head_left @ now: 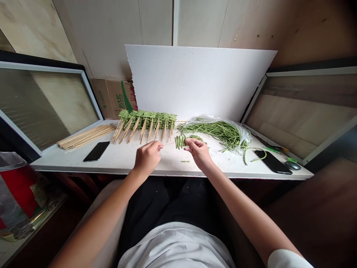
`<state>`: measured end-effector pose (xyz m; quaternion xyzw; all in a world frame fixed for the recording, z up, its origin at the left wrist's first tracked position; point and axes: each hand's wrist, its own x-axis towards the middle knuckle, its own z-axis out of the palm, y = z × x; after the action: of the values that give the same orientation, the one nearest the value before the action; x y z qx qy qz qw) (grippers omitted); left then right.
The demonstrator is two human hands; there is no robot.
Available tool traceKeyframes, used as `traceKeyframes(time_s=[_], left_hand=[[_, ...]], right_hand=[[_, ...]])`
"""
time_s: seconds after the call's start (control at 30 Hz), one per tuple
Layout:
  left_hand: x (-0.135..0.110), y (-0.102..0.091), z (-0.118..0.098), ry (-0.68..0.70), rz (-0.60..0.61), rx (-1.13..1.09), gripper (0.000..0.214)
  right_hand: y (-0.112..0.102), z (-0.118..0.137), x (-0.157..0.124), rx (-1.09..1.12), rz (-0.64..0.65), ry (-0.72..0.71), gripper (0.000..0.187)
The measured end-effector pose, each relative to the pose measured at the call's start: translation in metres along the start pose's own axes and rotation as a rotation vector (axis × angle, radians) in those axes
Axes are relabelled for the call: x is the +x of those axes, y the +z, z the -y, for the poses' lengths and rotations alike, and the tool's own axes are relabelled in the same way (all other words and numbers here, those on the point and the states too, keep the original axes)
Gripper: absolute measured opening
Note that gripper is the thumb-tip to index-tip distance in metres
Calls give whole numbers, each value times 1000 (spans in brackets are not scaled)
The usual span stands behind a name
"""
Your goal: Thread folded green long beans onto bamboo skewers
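Note:
My left hand (147, 156) is closed on the bare end of a thin wooden skewer (169, 143). Several short green bean pieces (180, 142) sit side by side across the skewer's other end. There my right hand (199, 152) pinches a bean piece at the end of the row, its fingers partly hiding it. Behind my right hand lies a small pile of cut bean pieces (196, 137). A single cut piece (185, 161) rests on the white table (167, 167) near the front edge.
Filled bean skewers (147, 121) are stacked at the back left. Loose bare skewers (86, 137) and a phone (96, 151) lie further left. Long beans (220, 130) in a clear bag stand right, near another phone (273, 162). A white board (200, 82) leans behind.

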<state>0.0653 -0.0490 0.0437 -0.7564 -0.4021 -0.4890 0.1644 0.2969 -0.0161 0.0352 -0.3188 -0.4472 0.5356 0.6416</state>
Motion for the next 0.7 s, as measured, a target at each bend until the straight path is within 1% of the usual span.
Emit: traceKeyframes(time_s=[0.2, 0.3, 0.4, 0.57, 0.7], left_hand=[[1, 0, 5, -31, 7, -35, 42], [0, 2, 7, -38, 7, -32, 39], [-1, 3, 8, -56, 22, -22, 35], [-3, 4, 9, -85, 50, -30, 30], [-2, 4, 10, -127, 69, -50, 28]], right_hand=[[-2, 5, 2, 52, 49, 28, 30], [-4, 5, 3, 63, 86, 43, 31], [-4, 5, 2, 39, 125, 43, 28], [-2, 5, 0, -23, 135, 44, 24], [-4, 6, 2, -47, 153, 45, 26]])
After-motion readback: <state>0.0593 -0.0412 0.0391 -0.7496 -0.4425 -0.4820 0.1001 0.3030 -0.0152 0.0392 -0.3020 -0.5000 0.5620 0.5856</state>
